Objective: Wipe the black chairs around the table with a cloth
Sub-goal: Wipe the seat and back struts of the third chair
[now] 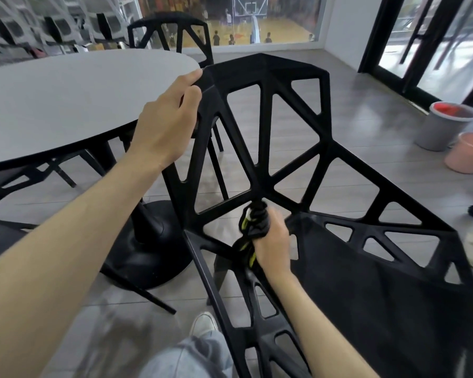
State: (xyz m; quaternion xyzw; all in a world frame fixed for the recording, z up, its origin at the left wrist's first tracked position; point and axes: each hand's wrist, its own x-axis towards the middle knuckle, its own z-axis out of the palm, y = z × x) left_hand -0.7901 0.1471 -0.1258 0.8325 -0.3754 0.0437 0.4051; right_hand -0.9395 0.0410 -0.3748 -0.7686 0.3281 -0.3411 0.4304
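While left hand grips chair top — right hand clutches cloth.

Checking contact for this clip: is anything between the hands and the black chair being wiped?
Nothing visible blocks either hand. The left hand grips the top corner of the chair backrest directly. The right hand holds the dark cloth wrapped round a lattice strut, so only the cloth lies between it and the frame.

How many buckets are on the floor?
2. A grey bucket stands by the glass door at the right, with something red inside. A pink bucket sits just in front of it, nearer the right edge. More could be hidden outside the picture.
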